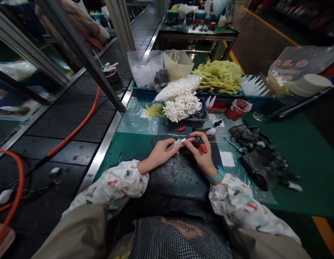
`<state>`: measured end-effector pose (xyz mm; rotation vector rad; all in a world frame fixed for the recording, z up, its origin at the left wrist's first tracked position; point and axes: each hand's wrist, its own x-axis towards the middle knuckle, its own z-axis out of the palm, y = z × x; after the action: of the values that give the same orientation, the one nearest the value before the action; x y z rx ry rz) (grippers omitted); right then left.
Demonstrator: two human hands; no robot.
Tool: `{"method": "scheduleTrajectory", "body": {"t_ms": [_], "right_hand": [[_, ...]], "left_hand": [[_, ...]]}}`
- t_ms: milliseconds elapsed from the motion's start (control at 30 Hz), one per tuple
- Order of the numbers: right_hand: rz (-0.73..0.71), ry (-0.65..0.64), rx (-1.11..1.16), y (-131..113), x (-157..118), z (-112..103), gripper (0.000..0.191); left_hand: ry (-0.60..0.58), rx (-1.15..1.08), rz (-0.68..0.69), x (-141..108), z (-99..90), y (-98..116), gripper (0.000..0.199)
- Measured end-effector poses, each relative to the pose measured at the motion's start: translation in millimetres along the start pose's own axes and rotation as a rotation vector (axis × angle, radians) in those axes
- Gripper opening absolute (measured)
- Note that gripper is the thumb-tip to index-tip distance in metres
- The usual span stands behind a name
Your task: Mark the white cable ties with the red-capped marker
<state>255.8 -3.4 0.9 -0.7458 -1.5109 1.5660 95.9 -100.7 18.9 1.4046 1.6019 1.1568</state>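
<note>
Between my two hands is a small bunch of thin white sticks [177, 143] with rounded white ends. My left hand [163, 153] has its fingers closed round the sticks from the left. My right hand [200, 151] touches their white ends with its fingertips and also holds a black and red marker [201, 144] against the palm. Under both hands lies a dark mat [172, 176]. Just beyond them are a loose red cap [181, 128] and a large pile of white-tipped sticks [181, 106] on a dark tray.
Yellow pieces [220, 77], plastic bags [146, 68] and a red cup [238, 109] stand at the back. Dark gloves [264, 163] and a screwdriver [234, 145] lie to the right. A metal post [83, 54] rises at the left, beside an orange hose [86, 120].
</note>
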Motion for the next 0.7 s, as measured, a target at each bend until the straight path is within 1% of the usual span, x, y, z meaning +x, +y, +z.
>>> {"method": "scheduleTrajectory", "body": {"t_ms": [167, 233, 433, 567, 700], "right_hand": [[0.096, -0.054, 0.098, -1.4, -0.1, 0.4, 0.047], [0.119, -0.061, 0.115, -2.1, 0.2, 0.4, 0.049], [0.070, -0.017, 0.125, -2.0, 1.4, 0.8, 0.047], [0.066, -0.027, 0.095, 1.3, 0.9, -0.5, 0.049], [0.022, -0.038, 0.032, 3.7, -0.4, -2.5, 0.047]], "left_hand": [[0.074, 0.004, -0.022, 0.9, -1.6, -0.7, 0.039], [0.085, -0.009, -0.024, 1.3, -1.7, -1.1, 0.038], [0.031, -0.065, 0.013, 1.5, -2.1, -1.7, 0.038], [0.020, -0.032, 0.022, 1.6, -3.8, -2.5, 0.039], [0.023, -0.012, 0.015, 2.0, -3.5, -3.8, 0.039]]}}
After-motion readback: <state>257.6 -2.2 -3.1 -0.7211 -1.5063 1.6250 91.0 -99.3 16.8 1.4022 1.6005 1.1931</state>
